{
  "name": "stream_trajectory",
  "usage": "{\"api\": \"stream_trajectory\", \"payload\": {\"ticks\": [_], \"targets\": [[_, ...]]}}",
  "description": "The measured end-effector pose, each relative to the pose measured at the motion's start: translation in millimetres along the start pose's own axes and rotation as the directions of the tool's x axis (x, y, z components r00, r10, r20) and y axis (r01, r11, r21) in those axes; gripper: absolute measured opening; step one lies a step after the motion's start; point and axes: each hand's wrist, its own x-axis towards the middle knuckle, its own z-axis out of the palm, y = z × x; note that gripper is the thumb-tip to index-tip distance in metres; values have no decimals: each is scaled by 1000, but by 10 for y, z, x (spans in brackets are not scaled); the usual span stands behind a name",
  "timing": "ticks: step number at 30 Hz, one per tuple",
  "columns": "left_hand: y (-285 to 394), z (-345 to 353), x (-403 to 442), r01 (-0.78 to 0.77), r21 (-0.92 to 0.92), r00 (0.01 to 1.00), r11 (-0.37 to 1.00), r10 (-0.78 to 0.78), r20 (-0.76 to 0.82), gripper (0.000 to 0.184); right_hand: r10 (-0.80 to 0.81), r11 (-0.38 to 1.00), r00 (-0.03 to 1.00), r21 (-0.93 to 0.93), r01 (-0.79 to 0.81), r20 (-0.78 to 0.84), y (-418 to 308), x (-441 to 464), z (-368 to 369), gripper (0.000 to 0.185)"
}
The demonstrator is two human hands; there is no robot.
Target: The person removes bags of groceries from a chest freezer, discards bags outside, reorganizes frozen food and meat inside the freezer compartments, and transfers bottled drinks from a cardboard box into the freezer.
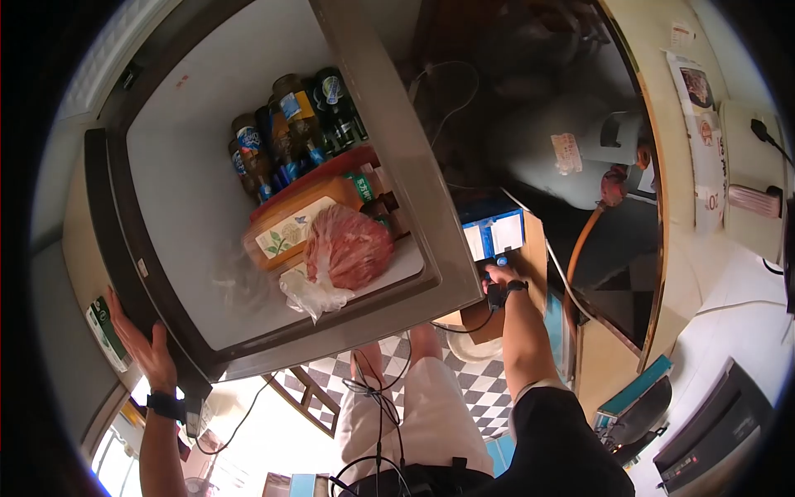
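Against the edge of the raised lid of a chest freezer [451, 273] on the left lies my left hand [141, 344], its fingers stretched out flat. My right hand [498, 275] is in an opened cardboard box [534, 248] to the right of the freezer, at a blue-capped object; the fingers are bent and partly hidden, so their hold is unclear. Inside the freezer are several bottles [290, 124], stacked boxes [286, 236] and a clear plastic bag of red meat [356, 244].
A grey gas cylinder [530, 153] with an orange hose [586, 240] stands in the dark cabinet at the right. Below are a checkered floor [476, 381] and a wooden frame [306, 398]. Cables hang in front of my body.
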Motion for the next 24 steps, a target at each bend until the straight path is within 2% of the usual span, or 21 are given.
{"api": "stream_trajectory", "payload": {"ticks": [4,7,8,10,13,15,17,20,21,24], "targets": [[-26,-1,-8,-7,18,1000,1000,7,-10,99,-105,993,990,56,100,98,73,118,-36,19],[-14,-9,-21,-5,18,1000,1000,5,-21,93,2,940,971,332,-84,239,188,-453,-106,20],[10,-19,-12,-3,13,1000,1000,4,-29,89,118,895,922,362,-260,369,361,-174,-208,21],[45,-35,-4,15,4,999,1000,-14,-44,89,125,922,882,275,-272,454,474,-496,-341,22],[122,-76,28,16,-21,997,1000,-17,-81,92,-51,997,910,-25,67,411,420,-1899,-432,33],[192,-141,48,15,-62,995,998,-21,-97,94,-144,908,870,-287,306,472,456,-2678,-577,44],[230,-213,66,67,-40,995,997,-70,-76,96,-44,862,938,-462,210,344,161,-3816,-561,51],[268,-289,83,145,-25,989,989,-146,-37,97,-85,892,897,-368,262,433,159,-4699,-653,44],[269,-305,93,158,-30,987,987,-159,-36,96,-108,852,865,-402,335,490,204,-4773,-762,39],[280,-369,102,211,-72,977,975,-212,-2,95,-53,827,841,-448,339,539,27,-5475,-691,38]]}}
